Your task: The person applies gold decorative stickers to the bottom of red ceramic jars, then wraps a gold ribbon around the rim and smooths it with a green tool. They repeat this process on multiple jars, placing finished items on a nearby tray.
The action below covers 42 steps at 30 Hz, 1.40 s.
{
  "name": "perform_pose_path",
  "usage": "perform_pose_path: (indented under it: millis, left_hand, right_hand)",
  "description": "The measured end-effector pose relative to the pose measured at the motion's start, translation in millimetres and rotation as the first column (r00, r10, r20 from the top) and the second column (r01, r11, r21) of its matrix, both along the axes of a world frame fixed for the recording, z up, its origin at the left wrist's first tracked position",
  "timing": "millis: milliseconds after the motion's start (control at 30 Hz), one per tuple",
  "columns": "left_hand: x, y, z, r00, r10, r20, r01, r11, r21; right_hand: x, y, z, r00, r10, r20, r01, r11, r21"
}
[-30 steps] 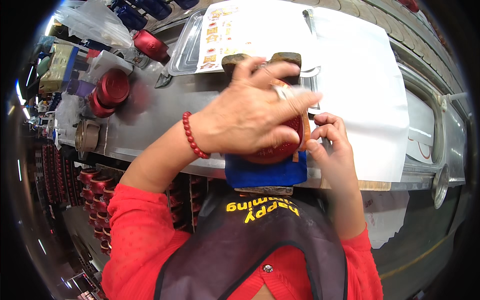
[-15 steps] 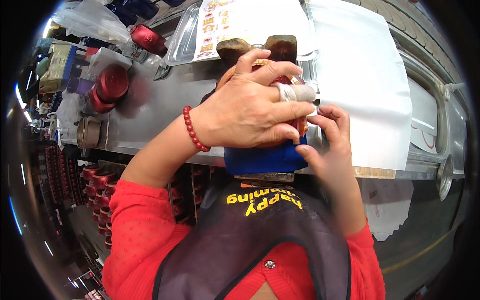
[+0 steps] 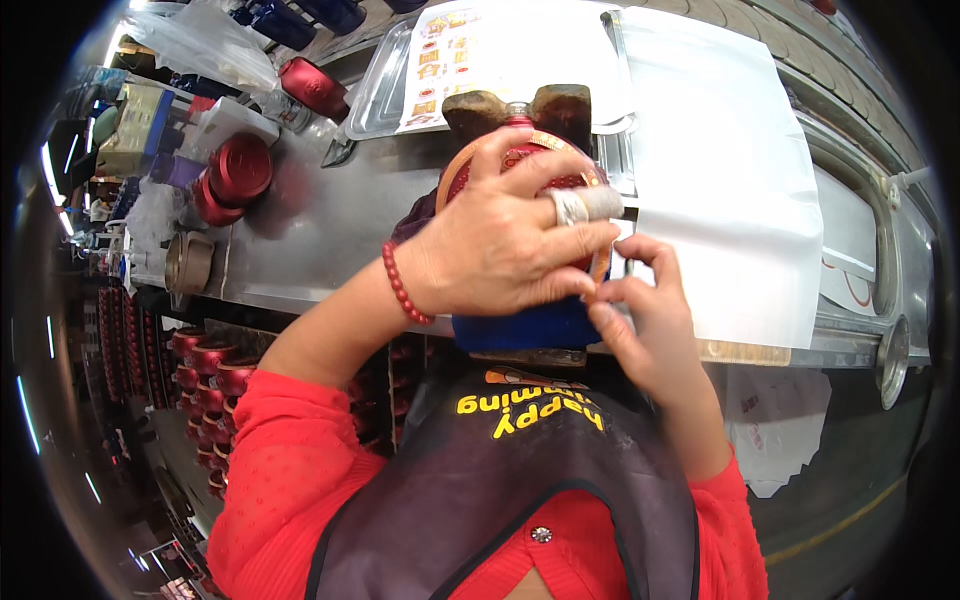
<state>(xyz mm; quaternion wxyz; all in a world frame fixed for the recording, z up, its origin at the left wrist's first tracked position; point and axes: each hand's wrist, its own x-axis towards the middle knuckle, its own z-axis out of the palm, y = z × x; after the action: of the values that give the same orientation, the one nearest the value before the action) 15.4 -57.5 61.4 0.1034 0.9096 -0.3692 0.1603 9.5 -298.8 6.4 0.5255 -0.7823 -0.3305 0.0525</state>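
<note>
The left arm (image 3: 335, 330) slants up from the lower left. The left hand (image 3: 510, 235) is back side up, with its fingers (image 3: 492, 157) spread. The right hand (image 3: 648, 310) has bent fingers, their tips close to the left thumb (image 3: 568, 285).

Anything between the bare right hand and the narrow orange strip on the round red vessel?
Nothing visible: the bare right hand is at the lower end of the narrow orange strip. The left hand crowds it, thumb beside that end, covering much of the round red vessel.

Red vessel (image 3: 523, 156) — mostly hidden under left hand (image 3: 505, 235); dark-blue containers (image 3: 330, 17) — cut off by top edge.
</note>
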Motion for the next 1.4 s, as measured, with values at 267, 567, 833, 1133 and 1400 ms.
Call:
perform_pose_path:
  millis: [267,567,833,1133,1400]
  left_hand:
    - [-67,-57,-35,0.832,0.554,0.019,-0.537,0.814,-0.220]
    - [-74,-54,-41,0.785,0.591,0.187,-0.567,0.806,-0.168]
    - [-75,-54,-35,0.767,0.623,0.153,-0.605,0.782,-0.150]
    - [-77,-52,-35,0.779,0.617,0.114,-0.599,0.786,-0.154]
    - [-75,-51,-39,0.791,0.605,0.093,-0.580,0.789,-0.203]
  right_hand:
    - [35,-17,33,0.988,0.058,0.146,-0.054,0.998,-0.033]
    - [42,-3,0,0.904,0.083,0.420,0.007,0.978,-0.208]
    - [40,-1,3,0.860,0.090,0.502,0.043,0.968,-0.246]
    - [47,3,4,0.832,0.090,0.547,0.020,0.981,-0.192]
    - [52,4,12,0.883,0.087,0.461,-0.004,0.984,-0.177]
